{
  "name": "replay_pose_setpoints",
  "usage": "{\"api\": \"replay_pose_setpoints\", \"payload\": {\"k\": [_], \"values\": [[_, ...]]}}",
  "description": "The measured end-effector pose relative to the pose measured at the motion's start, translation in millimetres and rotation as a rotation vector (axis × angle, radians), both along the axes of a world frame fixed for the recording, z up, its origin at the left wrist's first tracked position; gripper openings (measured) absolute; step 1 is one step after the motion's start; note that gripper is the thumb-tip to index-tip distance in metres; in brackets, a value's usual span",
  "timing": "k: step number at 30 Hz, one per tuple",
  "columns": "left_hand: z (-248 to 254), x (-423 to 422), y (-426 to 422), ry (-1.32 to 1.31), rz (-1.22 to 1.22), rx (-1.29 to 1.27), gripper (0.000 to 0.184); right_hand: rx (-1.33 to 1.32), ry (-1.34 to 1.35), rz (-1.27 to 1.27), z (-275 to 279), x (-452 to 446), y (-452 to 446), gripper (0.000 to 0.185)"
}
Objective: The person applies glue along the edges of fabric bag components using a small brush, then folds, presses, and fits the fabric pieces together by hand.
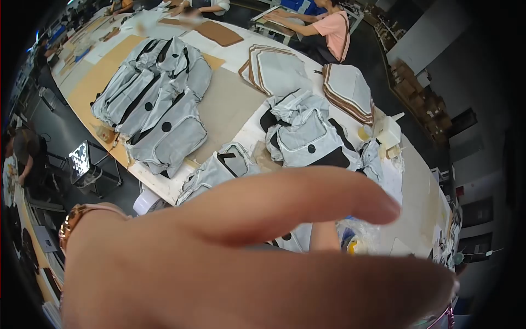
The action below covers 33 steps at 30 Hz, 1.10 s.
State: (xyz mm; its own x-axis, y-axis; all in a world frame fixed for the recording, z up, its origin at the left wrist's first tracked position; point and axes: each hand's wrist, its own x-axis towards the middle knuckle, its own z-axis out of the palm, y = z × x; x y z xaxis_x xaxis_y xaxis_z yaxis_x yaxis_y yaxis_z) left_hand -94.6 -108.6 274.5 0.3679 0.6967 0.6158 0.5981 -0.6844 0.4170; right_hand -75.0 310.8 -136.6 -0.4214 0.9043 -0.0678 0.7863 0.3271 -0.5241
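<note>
My left hand (246, 257) fills the lower half of the view, very close to the camera. A bracelet is at its wrist. Thumb and finger are spread apart with a gap between them, and nothing shows in it. Through the gap a narrow patch of skin is visible, perhaps my right hand (324, 237); its fingers are hidden. Beyond my left hand lies a grey fabric bag piece (224, 165), partly covered. A grey bag with black parts (301, 134) rests further back. Several more grey bags (164, 104) are laid side by side at the left.
Stacks of brown-edged panels (276, 68) (348, 90) lie on the long table (241, 98). A white container (387, 131) stands at the right edge. A person in a pink top (331, 35) sits across the table. A stool (82, 162) is at the left.
</note>
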Motion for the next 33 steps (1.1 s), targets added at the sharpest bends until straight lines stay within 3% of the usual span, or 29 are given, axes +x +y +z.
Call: {"api": "replay_pose_setpoints", "payload": {"k": [3,6,9,12,14,17,19,22,24,27,29,31,33], "values": [[1,-4,-16,0.018,-0.093,0.005,0.016,0.085,0.133,-0.084,-20,3,10,0.060],[3,-5,-34,0.028,-0.172,0.023,0.028,-0.388,0.562,-0.195,-19,-2,19,0.056],[7,-4,-53,0.022,-0.267,0.042,0.041,-0.618,0.977,-0.331,-14,-13,29,0.055],[10,-2,-74,0.012,-0.356,0.076,0.053,-0.315,0.815,-0.504,1,-20,28,0.051],[13,2,-90,-0.020,-0.403,0.087,0.061,-0.354,0.727,-0.551,-3,-21,41,0.037],[9,25,-110,-0.207,-0.400,0.015,0.081,-0.783,0.891,-0.428,-26,-10,85,0.015],[-5,34,-118,-0.402,-0.390,0.096,0.049,-0.911,0.732,-0.484,-16,-15,97,0.016],[-54,30,-123,-0.678,-0.371,0.258,0.008,-0.910,0.242,-0.179,-1,-9,84,0.028],[-109,12,-121,-0.751,-0.196,0.159,0.028,-0.609,0.081,0.010,5,-17,62,0.025],[-112,22,-93,-0.730,0.619,-0.449,0.041,-0.400,0.329,0.373,74,-32,10,0.033],[-120,16,-71,-0.435,0.838,-0.408,0.048,-0.373,0.495,0.571,138,-29,-34,0.035],[-131,8,-56,-0.453,0.860,-0.311,0.057,-0.330,0.600,0.764,219,-6,-88,0.031],[-153,4,-39,-0.461,0.883,-0.240,0.066,-0.368,0.663,0.909,252,19,-112,0.026]]}}
